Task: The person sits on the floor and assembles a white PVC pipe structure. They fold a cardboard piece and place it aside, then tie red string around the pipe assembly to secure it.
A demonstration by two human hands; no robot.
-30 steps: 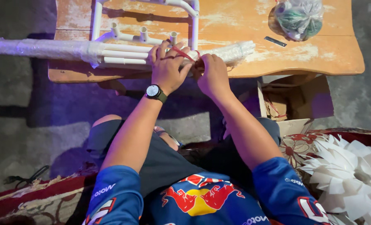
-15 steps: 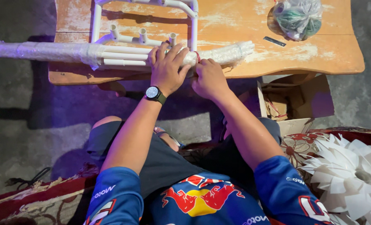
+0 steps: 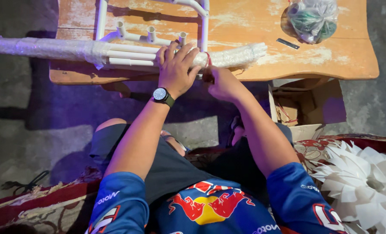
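A bundle of white plastic pipes point(image 3: 128, 56) lies along the near edge of a worn wooden table point(image 3: 331, 60), its ends wrapped in clear film point(image 3: 41, 47). My left hand point(image 3: 175, 67), with a dark wristwatch point(image 3: 162, 95), presses flat on the bundle, fingers spread. My right hand point(image 3: 219, 82) sits just to the right, below the table edge, pinching a thin red string point(image 3: 207, 60) that loops around the pipes. A white pipe frame point(image 3: 201, 24) with short upright stubs stands behind the bundle.
A clear plastic bag point(image 3: 312, 17) of greenish stuff and a small dark blade-like piece point(image 3: 287, 43) lie at the table's right. An open cardboard box point(image 3: 301, 112) stands under it. White feathered paper pieces point(image 3: 366, 182) and a red patterned rug point(image 3: 37, 208) lie on the floor.
My right hand has slid down from the top of the bundle to below the table edge, pulling the red string. My left hand has stayed pressed on the pipes.
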